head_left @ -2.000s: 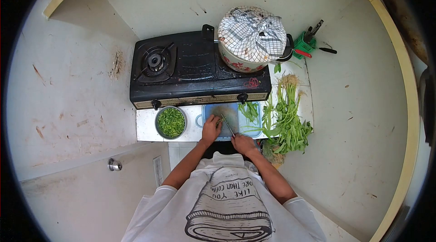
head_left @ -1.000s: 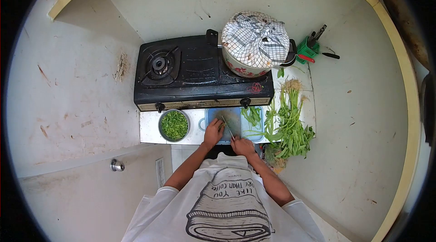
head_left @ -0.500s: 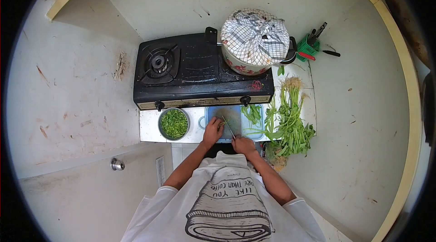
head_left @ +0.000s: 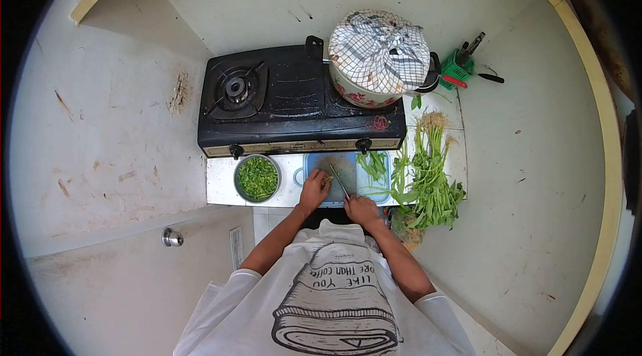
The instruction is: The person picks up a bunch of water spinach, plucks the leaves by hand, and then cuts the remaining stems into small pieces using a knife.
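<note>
My right hand [head_left: 362,209] is closed around the handle of a knife [head_left: 340,180], whose thin blade points up and left over the board. Just left of the blade, my left hand [head_left: 314,190] has its fingers bent together on some green stems [head_left: 327,180]. Both hands work over a dark, worn cutting board [head_left: 342,163] lying in a blue tray [head_left: 300,176]. Cut green leaves [head_left: 372,167] rest at the tray's right side. A round bowl of chopped greens [head_left: 257,179] stands left of the tray.
Behind the tray stands a black two-burner stove [head_left: 287,98] bearing a cloth-covered pot [head_left: 364,95]. A bunch of rooted leafy greens [head_left: 431,169] lies at the right. A green basket with knives [head_left: 459,65] is in the back right corner. The left wall has a door knob [head_left: 172,238].
The knife and right hand have shifted very slightly along the board. My left hand stays on the stems. The whole view has moved a little.
</note>
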Demonstrator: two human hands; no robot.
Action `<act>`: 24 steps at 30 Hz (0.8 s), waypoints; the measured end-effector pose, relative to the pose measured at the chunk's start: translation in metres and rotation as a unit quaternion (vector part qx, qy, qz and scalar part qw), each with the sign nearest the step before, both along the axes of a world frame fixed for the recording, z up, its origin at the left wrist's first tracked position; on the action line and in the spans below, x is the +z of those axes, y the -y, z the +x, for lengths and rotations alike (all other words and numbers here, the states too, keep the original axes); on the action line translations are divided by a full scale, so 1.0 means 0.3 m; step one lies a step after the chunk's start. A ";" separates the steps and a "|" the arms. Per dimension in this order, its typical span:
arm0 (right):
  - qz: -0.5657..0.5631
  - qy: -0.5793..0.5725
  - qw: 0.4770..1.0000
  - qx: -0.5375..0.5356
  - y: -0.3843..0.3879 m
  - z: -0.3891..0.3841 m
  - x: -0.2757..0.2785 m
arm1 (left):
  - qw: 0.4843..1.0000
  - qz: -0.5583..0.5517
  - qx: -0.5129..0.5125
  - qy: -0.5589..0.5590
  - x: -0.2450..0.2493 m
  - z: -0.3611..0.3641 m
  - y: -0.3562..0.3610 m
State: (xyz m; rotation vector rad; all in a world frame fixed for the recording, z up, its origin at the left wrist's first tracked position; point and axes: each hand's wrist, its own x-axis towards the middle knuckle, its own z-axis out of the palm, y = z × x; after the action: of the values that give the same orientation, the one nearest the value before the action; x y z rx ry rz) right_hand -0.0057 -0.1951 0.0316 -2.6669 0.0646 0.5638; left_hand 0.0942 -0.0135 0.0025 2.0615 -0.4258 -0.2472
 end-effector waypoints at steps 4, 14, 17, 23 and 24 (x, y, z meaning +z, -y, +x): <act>0.004 0.025 1.000 0.013 -0.001 -0.001 -0.007 | 1.000 0.003 -0.004 0.009 0.009 0.002 -0.004; 0.003 0.037 0.999 0.006 -0.036 0.009 -0.062 | 0.999 0.007 -0.010 0.034 -0.017 0.000 -0.009; 0.013 0.033 0.999 0.000 -0.052 0.062 -0.047 | 0.999 0.017 -0.009 0.034 -0.005 0.001 -0.006; 0.002 -0.030 0.999 0.041 -0.010 0.013 -0.022 | 1.000 0.002 -0.014 0.009 -0.020 0.000 -0.019; 0.007 -0.038 0.999 0.037 -0.010 0.013 -0.013 | 1.000 0.003 -0.015 0.005 -0.019 -0.002 -0.021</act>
State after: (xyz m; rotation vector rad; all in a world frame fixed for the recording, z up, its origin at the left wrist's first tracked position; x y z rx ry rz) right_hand -0.0017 -0.1921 0.0278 -2.6417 -0.0168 0.6878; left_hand 0.0937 -0.0073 -0.0033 2.0646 -0.4631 -0.2580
